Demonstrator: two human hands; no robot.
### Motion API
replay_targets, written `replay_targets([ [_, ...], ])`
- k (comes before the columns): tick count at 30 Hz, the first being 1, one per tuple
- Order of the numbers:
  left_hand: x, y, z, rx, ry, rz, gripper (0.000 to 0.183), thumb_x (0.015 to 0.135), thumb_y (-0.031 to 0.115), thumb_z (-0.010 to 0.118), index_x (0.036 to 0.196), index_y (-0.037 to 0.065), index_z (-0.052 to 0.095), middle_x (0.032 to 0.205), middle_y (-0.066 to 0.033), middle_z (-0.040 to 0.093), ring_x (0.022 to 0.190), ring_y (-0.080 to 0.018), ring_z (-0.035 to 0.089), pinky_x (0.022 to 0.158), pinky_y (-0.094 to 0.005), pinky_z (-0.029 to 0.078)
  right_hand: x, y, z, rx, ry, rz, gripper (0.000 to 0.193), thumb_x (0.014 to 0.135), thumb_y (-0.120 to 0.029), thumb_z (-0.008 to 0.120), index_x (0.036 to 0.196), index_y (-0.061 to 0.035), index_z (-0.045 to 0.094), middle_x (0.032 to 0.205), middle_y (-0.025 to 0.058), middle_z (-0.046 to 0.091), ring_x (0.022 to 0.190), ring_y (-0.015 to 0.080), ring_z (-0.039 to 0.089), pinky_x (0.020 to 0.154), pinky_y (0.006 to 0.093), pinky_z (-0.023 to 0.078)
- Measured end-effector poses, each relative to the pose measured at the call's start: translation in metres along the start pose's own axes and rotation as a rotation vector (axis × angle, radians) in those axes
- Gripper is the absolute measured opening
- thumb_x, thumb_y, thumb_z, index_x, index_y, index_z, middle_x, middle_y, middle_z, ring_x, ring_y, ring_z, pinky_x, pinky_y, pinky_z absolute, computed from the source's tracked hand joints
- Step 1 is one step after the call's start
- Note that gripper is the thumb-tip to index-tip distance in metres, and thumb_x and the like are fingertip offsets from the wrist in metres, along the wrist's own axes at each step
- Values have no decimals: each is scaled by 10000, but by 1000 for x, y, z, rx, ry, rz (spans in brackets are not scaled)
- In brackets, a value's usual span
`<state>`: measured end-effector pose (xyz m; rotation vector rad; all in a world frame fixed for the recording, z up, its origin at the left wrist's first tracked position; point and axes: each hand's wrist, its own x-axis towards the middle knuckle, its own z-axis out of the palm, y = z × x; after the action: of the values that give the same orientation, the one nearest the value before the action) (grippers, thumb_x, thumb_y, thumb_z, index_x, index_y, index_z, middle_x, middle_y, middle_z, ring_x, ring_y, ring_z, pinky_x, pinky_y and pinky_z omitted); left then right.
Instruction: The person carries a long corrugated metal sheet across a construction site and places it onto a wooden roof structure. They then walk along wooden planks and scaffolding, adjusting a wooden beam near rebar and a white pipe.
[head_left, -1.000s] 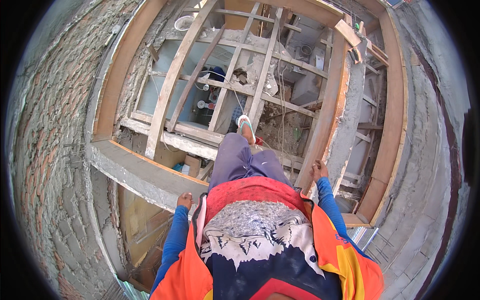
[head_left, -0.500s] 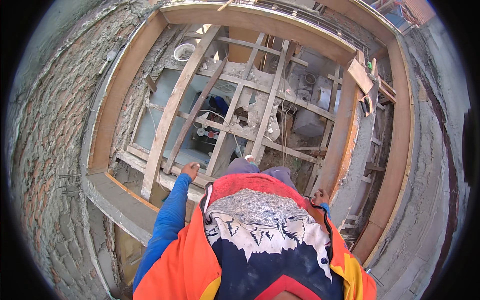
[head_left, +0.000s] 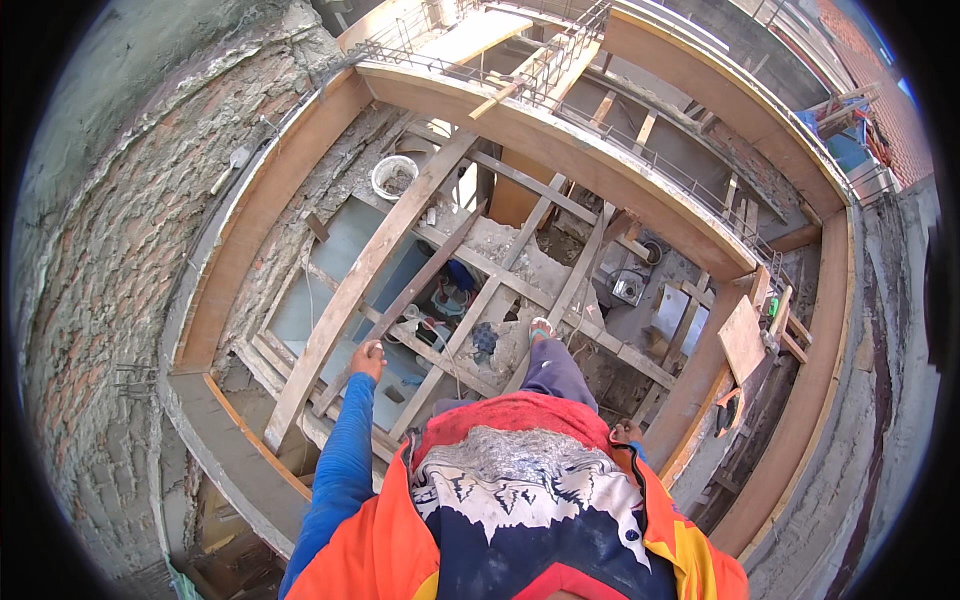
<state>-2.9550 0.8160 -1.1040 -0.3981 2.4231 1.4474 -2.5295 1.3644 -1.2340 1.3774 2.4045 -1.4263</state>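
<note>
Over the beams: the person looks down past a wet-looking red and dark shirt [head_left: 530, 500] and an orange jacket [head_left: 385, 545].
Left hand: the left hand [head_left: 368, 358] is held out in front, at the end of a blue sleeve [head_left: 342, 450]. Its fingers are bent in, with a narrow grip. What may be inside the curl does not show.
Dark plank: the dark plank [head_left: 427, 277] slants just by the left hand. Whether they touch is hard to see.
Long beam: the long beam [head_left: 370, 285] runs to the left of the dark plank, paler and wider.
Right hand: the right hand [head_left: 627, 432] is low, partly behind the jacket. One can not tell if its grip is wide or narrow.
Side board: the side board [head_left: 690, 385] is near the right hand, just to its right.
Foot: one foot [head_left: 541, 328] in a sandal is out ahead, by the crossing wood.
Bucket: a white bucket [head_left: 375, 180] with grey stuff in it stands beyond the long beam.
Trowel: a trowel [head_left: 238, 158] lies on the left edge, by the brick wall [head_left: 130, 250].
Loose board: a short loose board [head_left: 740, 340] leans at the right.
</note>
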Motion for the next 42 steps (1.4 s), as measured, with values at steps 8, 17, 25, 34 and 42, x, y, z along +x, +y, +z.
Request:
replay_targets([
  [8, -83, -51, 110, 240, -272, -224, 302, 868, 313, 574, 1081, 118, 662, 974, -183, 672, 889, -309, 651, 794, -379, 500, 293, -312, -117, 117, 3, 72, 358, 928, -153, 494, 1274, -62, 472, 909, 103, 615, 621, 167, 604, 511, 289, 493],
  [17, -12, 124, 156, -5, -96, -336, 297, 909, 273, 539, 1089, 55, 631, 946, -156, 674, 793, -246, 666, 714, -347, 539, 453, -498, -8, 117, -164, -156, 353, 941, -172, 498, 1274, -59, 474, 955, 97, 621, 677, 146, 603, 551, 268, 499],
  [25, 169, 96, 189, -322, 51, -570, 294, 937, 284, 541, 1124, 64, 596, 837, -65, 648, 703, -150, 650, 606, -275, 502, 526, -573, 143, -147, -404, -279, 394, 883, -230, 556, 1253, -101, 517, 891, 142, 668, 722, 193, 653, 664, 333, 521],
  [34, 257, 160, 133, -215, 157, -494, 310, 955, 314, 500, 1148, 86, 584, 907, -64, 643, 707, -134, 648, 594, -264, 487, 615, -657, 253, -74, -404, -74, 535, 889, -394, 570, 1256, -13, 487, 1030, 145, 627, 836, 205, 628, 691, 332, 527],
  [42, 177, 164, 166, -258, 224, -690, 262, 936, 251, 548, 1103, 54, 592, 840, -61, 624, 631, -129, 618, 537, -250, 466, 636, -753, 356, 280, -544, 437, 838, 821, -640, 553, 1300, 38, 433, 1212, 201, 543, 1059, 308, 571, 794, 408, 508],
])
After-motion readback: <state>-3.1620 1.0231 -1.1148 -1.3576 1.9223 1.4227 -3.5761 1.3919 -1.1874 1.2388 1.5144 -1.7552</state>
